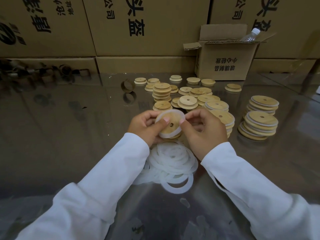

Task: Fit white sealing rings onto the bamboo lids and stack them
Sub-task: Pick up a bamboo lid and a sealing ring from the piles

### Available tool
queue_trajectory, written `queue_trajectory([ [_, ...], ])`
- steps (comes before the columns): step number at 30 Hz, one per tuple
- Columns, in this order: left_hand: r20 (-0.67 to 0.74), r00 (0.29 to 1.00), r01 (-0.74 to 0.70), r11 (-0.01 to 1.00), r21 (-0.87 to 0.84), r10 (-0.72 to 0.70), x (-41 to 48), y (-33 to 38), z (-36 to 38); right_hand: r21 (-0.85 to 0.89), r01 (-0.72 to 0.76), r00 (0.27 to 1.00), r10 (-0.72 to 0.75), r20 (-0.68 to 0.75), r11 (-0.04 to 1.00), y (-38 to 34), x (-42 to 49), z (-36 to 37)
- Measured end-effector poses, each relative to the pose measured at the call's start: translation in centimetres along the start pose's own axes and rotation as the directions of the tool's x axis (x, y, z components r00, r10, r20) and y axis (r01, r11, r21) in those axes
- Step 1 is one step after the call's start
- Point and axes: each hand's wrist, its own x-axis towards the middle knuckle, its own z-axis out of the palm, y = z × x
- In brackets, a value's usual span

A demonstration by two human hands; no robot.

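Both hands hold one round bamboo lid (170, 129) with a centre hole, above the table. A white sealing ring (173, 112) is stretched around its rim. My left hand (145, 126) grips the lid's left side, thumb on its face. My right hand (204, 130) pinches the ring at the right edge. A heap of loose white rings (171, 160) lies just below my wrists. Bare lids (188, 100) lie scattered and piled behind my hands. Stacks of ringed lids (259, 125) stand to the right.
The table (69, 135) is shiny metal. An open cardboard box (226, 66) with a plastic bottle (251, 34) stands at the back right. Large cartons (138, 32) form a wall behind. Cardboard tape cores (65, 71) lie at the far left, one core (127, 85) nearer the lids.
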Motion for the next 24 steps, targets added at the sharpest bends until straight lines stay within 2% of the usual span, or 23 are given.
queue_trajectory([
  [4, 0.037, 0.998, 0.043, 0.998, -0.055, -0.041, 0.05, 0.13, -0.05, -0.049, 0.008, 0.999, -0.009, -0.031, 0.999, 0.16, 0.12, -0.24],
  [8, 0.063, 0.997, -0.057, 0.994, 0.093, 0.051, -0.15, 0.13, -0.01, -0.113, 0.093, 0.995, -0.091, 0.028, 0.989, 0.00, 0.03, -0.24],
  [11, 0.075, 0.991, -0.120, 0.982, 0.143, 0.110, -0.27, 0.20, -0.09, -0.145, 0.123, 0.991, -0.115, 0.061, 0.982, 0.07, -0.01, -0.12],
  [17, 0.085, 0.969, -0.240, 0.962, 0.133, 0.231, -0.22, 0.62, -0.22, -0.072, 0.045, 0.999, -0.043, 0.032, 0.996, 0.17, 0.46, -0.37],
  [24, 0.058, 0.962, -0.271, 0.955, 0.119, 0.266, -0.22, 0.68, -0.32, -0.056, 0.073, 0.996, -0.071, 0.049, 0.996, -0.22, 0.63, -0.49],
])
